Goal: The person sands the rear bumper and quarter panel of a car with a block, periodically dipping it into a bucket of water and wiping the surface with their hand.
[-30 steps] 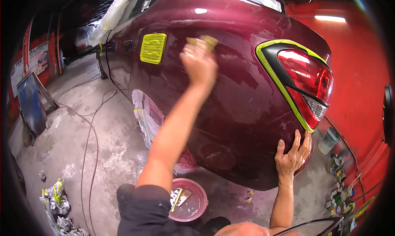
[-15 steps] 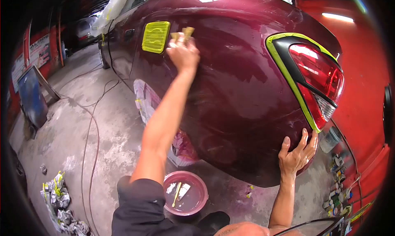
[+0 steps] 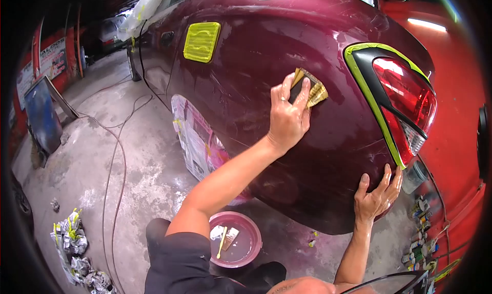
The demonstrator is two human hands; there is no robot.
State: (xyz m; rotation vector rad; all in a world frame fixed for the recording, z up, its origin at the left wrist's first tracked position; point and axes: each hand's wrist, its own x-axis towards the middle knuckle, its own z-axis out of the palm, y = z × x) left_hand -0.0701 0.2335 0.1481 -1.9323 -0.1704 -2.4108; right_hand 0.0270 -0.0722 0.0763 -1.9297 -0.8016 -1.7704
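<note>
My left hand (image 3: 289, 112) presses a dark sanding block with tan, worn-looking sandpaper (image 3: 319, 93) round it against the maroon rear panel of a car (image 3: 246, 84). Its fingers wrap the block's edges. Lower on the right, my right hand (image 3: 376, 194) lies on the bumper with its fingers spread, just beneath the tail light (image 3: 402, 89). Green masking tape (image 3: 365, 97) edges that light. Yellow-green tape also covers the fuel flap (image 3: 202, 42), up and to the left of my left hand. Wet-looking streaks show on the panel.
A pink basin (image 3: 249, 255) of cloudy water with a yellow-handled tool stands on the floor below. Masking sheet (image 3: 192, 135) covers the wheel. Hoses (image 3: 122, 166) cross the concrete; crumpled masking (image 3: 74, 243) lies left. Cans (image 3: 417, 232) line the red wall.
My left hand has moved right and down across the panel with the sanding block, from beside the taped fuel flap. My right hand stays on the bumper. The view has shifted slightly.
</note>
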